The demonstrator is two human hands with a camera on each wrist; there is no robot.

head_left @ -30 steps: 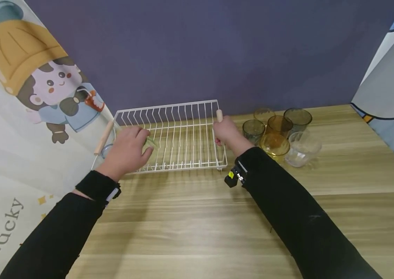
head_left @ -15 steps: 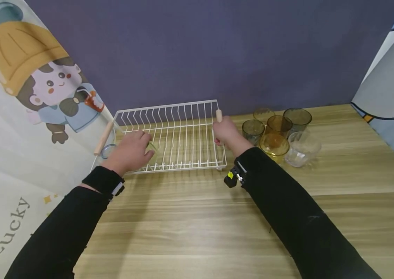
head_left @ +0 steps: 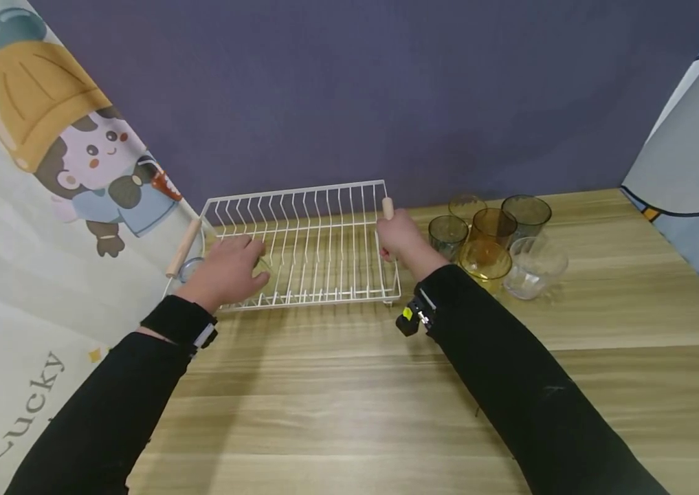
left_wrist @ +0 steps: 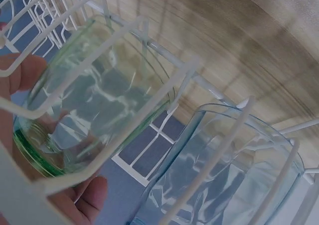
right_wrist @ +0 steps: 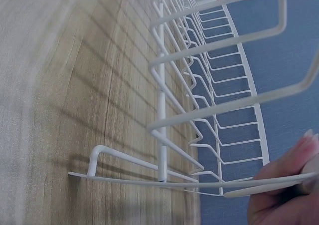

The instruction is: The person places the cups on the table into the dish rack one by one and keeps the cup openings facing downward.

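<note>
My left hand (head_left: 225, 271) is at the left end of a white wire dish rack (head_left: 318, 297). In the left wrist view its fingers and thumb curl round the thick base of a clear green-tinted drinking glass (left_wrist: 94, 95), whose rim faces the rack's bottom wires. Beside it in the rack, apart from the hand, is a blue-tinted glass (left_wrist: 184, 160). My right hand (head_left: 400, 237) grips the wooden handle (head_left: 389, 206) at the rack's right end. In the head view the left hand mostly hides the green glass.
Several tinted glasses stand grouped right of the rack, among them a yellow one (head_left: 485, 260) and a clear one (head_left: 535, 265). A second wooden handle (head_left: 183, 249) is on the rack's left end. A dark blue wall (head_left: 386, 89) rises behind the wooden table (head_left: 337, 405).
My left hand has shifted slightly right and down from one second ago, still at the green glass. The right hand has kept its place on the handle.
</note>
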